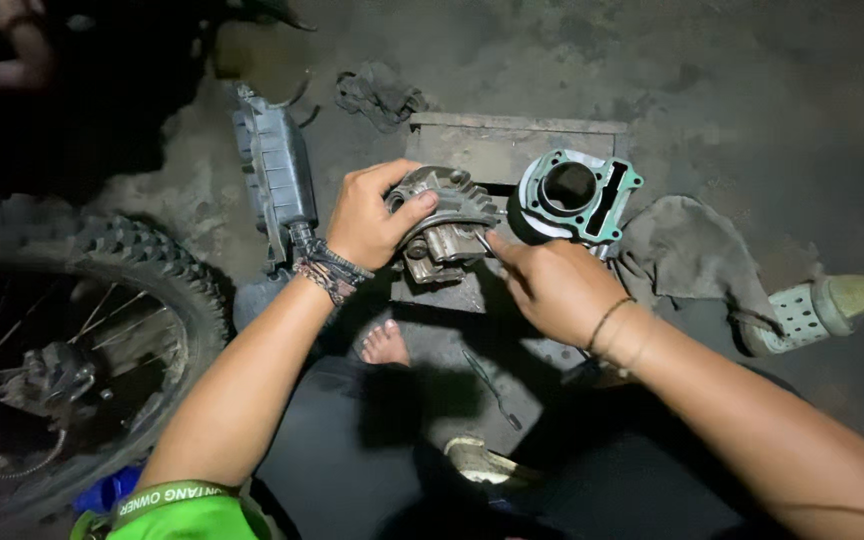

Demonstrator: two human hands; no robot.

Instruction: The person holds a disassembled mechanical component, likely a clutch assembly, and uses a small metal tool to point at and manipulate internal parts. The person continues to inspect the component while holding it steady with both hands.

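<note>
There is a single view, from the person's head: it looks steeply down past both forearms, close over the hands, onto the dusty grey concrete floor (752,90).

The left hand (370,218) grips a finned cylinder head (444,222); the right hand (555,288) pokes it with perhaps a thin tool (484,243).

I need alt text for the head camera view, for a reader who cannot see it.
Seen from above, a person's left hand grips a grey finned engine part on a wooden block, while the right hand puts a thin tool to it. A green-gasketed cylinder stands beside it, a knobby tyre at left.
</note>
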